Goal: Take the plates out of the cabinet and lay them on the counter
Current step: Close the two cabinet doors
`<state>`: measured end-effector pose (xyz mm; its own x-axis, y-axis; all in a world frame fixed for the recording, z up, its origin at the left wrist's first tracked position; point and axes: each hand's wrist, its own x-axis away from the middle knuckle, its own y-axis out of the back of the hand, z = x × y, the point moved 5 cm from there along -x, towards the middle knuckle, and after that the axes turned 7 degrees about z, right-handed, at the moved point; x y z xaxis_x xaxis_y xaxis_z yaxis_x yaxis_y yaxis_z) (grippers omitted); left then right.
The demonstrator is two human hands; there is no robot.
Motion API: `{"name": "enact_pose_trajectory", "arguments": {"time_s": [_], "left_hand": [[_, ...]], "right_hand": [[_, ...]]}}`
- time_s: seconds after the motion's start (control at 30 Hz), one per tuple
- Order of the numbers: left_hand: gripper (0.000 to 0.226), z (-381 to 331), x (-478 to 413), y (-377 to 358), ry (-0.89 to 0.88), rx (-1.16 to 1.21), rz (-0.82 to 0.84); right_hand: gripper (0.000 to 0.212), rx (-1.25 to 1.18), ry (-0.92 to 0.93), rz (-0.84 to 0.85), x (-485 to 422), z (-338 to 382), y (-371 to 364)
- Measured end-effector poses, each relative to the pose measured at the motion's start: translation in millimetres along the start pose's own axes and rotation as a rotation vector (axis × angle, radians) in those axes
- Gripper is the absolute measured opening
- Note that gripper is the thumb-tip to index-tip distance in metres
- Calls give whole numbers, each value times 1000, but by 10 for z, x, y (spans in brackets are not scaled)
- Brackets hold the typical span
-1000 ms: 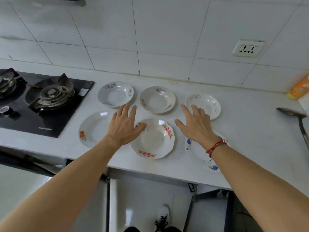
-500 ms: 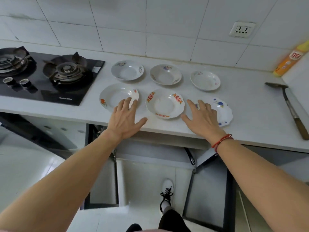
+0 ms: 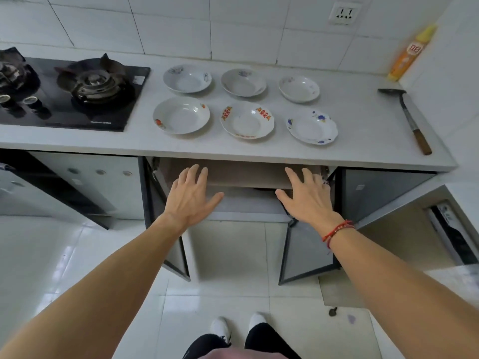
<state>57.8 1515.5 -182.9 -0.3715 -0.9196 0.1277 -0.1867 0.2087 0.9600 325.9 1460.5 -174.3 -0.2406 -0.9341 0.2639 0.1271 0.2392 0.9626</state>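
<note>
Several white plates lie on the grey counter [image 3: 363, 117] in two rows. The back row holds three small bowls-like plates [image 3: 187, 79], [image 3: 243, 82], [image 3: 299, 88]. The front row has an orange-flowered plate [image 3: 181, 115], a red-patterned plate [image 3: 247, 120] and a blue-flowered plate [image 3: 312, 127]. Below the counter the cabinet [image 3: 248, 200] stands with both doors swung out; its visible shelf shows no plates. My left hand [image 3: 190, 196] and my right hand [image 3: 307, 196] hover flat, fingers spread, in front of the cabinet opening, holding nothing.
A black gas stove [image 3: 75, 92] fills the counter's left. A spatula with wooden handle [image 3: 408, 117] lies at the right, an orange bottle [image 3: 409, 53] in the corner. The open cabinet doors [image 3: 168, 242], [image 3: 305, 255] jut toward my feet on the tiled floor.
Both hands have drawn back from the front-row plates and dropped below the counter edge to the open cabinet. The view has pulled back and down.
</note>
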Motion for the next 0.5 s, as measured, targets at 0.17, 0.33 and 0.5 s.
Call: {"name": "enact_pose_trajectory", "arguments": {"time_s": [0.17,0.33,0.5], "left_hand": [[73,-38,220,-233,19,15,24],[67,-16,357,-577,136,120,86],[50,214,586,-884,307,193,140]], "right_hand": [[67,-41,-9,39,238,-76,-274],[65,-61,-48,78,491,-352,-565],[64,-51,-113,135,663,-661,-923]]}}
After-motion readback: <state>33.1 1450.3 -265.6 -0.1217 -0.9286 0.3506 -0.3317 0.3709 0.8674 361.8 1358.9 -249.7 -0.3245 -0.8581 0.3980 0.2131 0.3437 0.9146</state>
